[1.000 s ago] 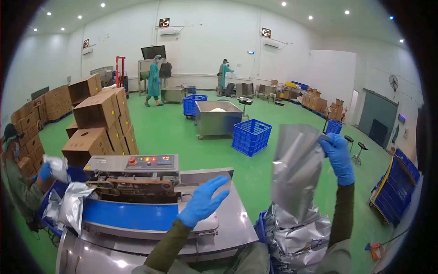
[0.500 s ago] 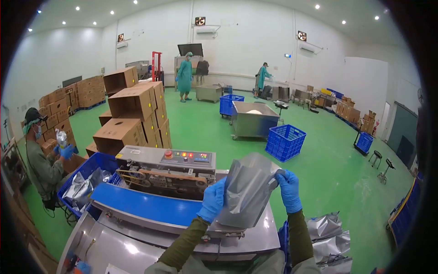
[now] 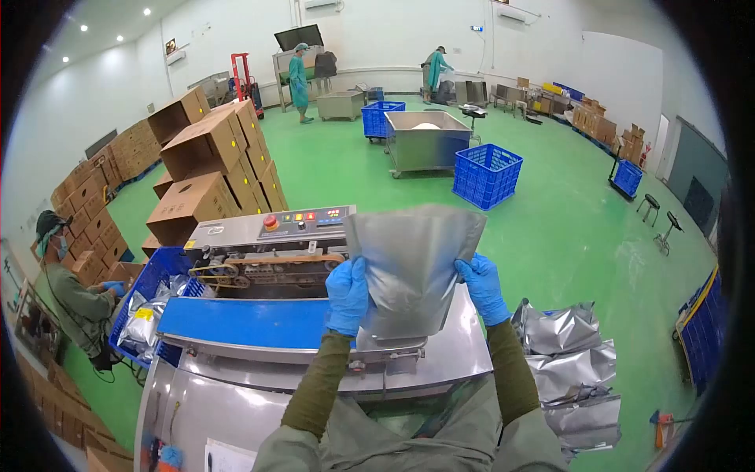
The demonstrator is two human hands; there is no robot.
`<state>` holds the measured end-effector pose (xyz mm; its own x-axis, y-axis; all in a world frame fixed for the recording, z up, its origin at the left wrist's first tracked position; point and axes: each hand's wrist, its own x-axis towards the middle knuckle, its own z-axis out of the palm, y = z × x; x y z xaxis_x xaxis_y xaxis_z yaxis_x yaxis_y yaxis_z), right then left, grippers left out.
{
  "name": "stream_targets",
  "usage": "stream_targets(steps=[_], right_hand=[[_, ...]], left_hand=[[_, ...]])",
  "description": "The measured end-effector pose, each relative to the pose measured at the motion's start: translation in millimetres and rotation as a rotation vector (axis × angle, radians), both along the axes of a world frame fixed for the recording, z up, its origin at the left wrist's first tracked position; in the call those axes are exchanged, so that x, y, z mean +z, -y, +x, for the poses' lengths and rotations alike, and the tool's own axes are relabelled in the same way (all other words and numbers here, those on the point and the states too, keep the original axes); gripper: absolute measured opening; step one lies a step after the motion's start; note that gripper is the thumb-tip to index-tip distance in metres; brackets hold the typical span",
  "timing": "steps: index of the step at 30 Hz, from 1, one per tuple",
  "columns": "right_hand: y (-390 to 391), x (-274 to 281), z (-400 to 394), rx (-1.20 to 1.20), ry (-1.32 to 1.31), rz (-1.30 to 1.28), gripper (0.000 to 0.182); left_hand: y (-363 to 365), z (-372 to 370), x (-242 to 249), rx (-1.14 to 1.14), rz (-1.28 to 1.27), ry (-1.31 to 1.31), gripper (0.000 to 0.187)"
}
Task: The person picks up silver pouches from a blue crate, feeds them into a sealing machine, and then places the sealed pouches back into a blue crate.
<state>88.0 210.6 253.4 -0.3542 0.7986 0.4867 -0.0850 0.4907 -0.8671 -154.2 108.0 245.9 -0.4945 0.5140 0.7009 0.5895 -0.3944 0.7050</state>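
Note:
A silver foil bag [image 3: 415, 271] stands upright between my two blue-gloved hands, over the right end of a sealing machine. My left hand [image 3: 347, 296] is closed on its left edge. On the upper right edge, my right hand [image 3: 483, 288] pinches the foil. Left of the bag is the band sealer [image 3: 271, 236], with a red knob and lit displays. Its blue conveyor belt [image 3: 244, 318] runs along the front. More silver bags [image 3: 562, 330] are stacked at my lower right.
At left, a co-worker [image 3: 71, 291] sits beside a blue crate [image 3: 161, 263] of foil bags. Cardboard boxes [image 3: 206, 145] are piled behind the sealer. A steel bin [image 3: 429, 145] and a blue basket [image 3: 487, 177] stand ahead on the green floor. Two people in green gowns are farther back.
The foil bag now faces me more squarely, held at both sides. My view has tilted down. The co-worker at left has lowered their hands, and the silver bag they held up is no longer visible there.

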Motion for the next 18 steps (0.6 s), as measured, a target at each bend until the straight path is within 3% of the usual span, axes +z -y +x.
stream_targets(steps=[1,3,6,8,9,11,12,13,14,16,18], right_hand=[[-1.8,-5.4,1.9,-0.031,0.019,-0.123,0.018],[3.4,1.9,-0.9,-0.007,0.004,-0.125,0.018],[7.3,11.0,-14.1,0.054,-0.012,-0.075,0.02],[6.7,9.0,-19.7,0.095,-0.02,-0.035,0.024],[3.0,7.9,-17.6,0.034,0.059,-0.011,0.027],[-3.7,-1.9,-11.8,-0.023,0.141,0.009,0.032],[-10.2,-13.9,-9.9,-0.041,0.104,-0.035,0.034],[-16.8,-24.4,-11.0,-0.061,0.07,-0.077,0.037],[-20.1,-33.2,-17.9,-0.128,0.037,0.048,0.038],[-14.5,-22.0,-22.5,-0.095,0.025,0.002,0.039],[-18.7,-17.2,-23.2,-0.075,0.038,-0.08,0.039]], left_hand=[[-4.1,-4.2,-7.4,-0.003,-0.006,-0.002,0.022],[-2.4,-5.9,-16.3,-0.04,-0.091,0.135,0.021],[-7.5,13.9,11.8,-0.206,0.014,0.111,0.022],[-8.7,8.3,14.6,-0.386,-0.161,0.107,0.029],[-4.2,1.0,17.5,-0.379,-0.166,0.11,0.029],[5.1,-7.2,21.7,-0.383,-0.426,0.125,0.037],[-1.0,-11.8,1.1,-0.393,-0.258,0.222,0.043],[-7.8,-16.4,-17.7,-0.392,-0.259,0.225,0.043],[-12.4,-19.2,-32.6,-0.419,-0.23,0.36,0.043],[-36.7,-21.4,-64.6,-0.471,-0.098,0.655,0.04],[-49.0,-18.8,-62.8,-0.552,-0.101,0.779,0.038]])
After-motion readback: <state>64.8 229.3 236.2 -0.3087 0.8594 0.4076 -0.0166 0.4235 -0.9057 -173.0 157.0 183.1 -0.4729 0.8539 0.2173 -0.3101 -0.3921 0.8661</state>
